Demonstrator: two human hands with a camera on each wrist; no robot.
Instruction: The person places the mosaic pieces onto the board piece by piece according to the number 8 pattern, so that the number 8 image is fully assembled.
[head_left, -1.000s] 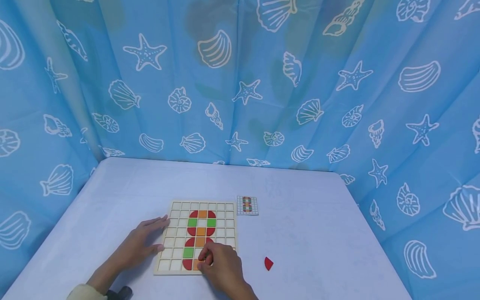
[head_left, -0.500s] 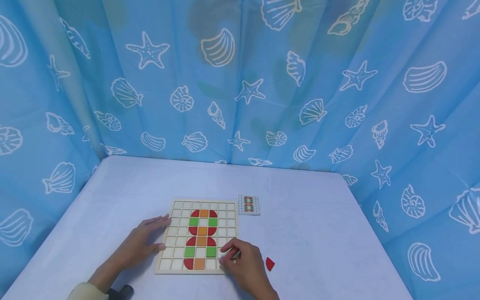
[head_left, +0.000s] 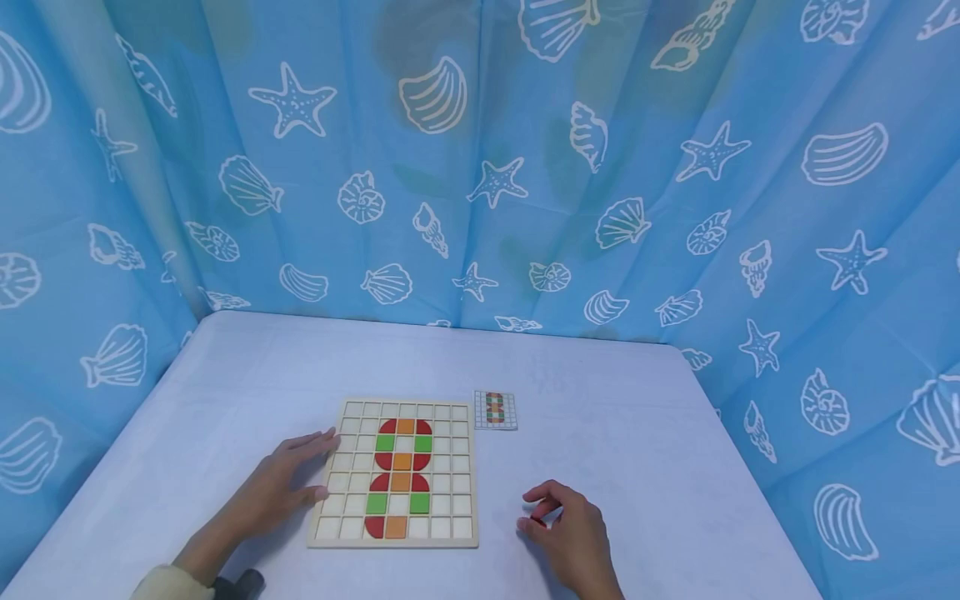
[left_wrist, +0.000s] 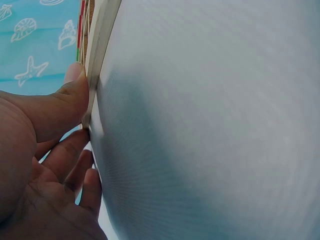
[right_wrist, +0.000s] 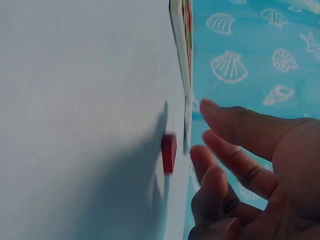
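Note:
A wooden grid board [head_left: 450, 483] lies on the table, with red quarter-round, orange square and green square tiles set in its middle columns. Along its left edge rests my left hand [head_left: 273, 487], thumb and fingertips touching the frame [left_wrist: 102, 35] in the left wrist view. My right hand [head_left: 572, 533] is over the table to the right of the board, thumb and fingers parted. Mostly covered by it in the head view is a loose red quarter-round tile [right_wrist: 169, 152]. The right wrist view shows that tile on the cloth, apart from the fingers, which hold nothing.
A small printed card [head_left: 495, 410] with a coloured grid pattern lies beside the board's upper right corner. White cloth [head_left: 637, 433] covers the table. A blue shell-print curtain [head_left: 480, 233] stands behind and at both sides. A dark object [head_left: 249, 583] is by the left wrist.
My right hand has moved right, off the board to the loose red tile. A green tile now shows in the lower right of the pattern, uncovered by that hand. The left hand stays put.

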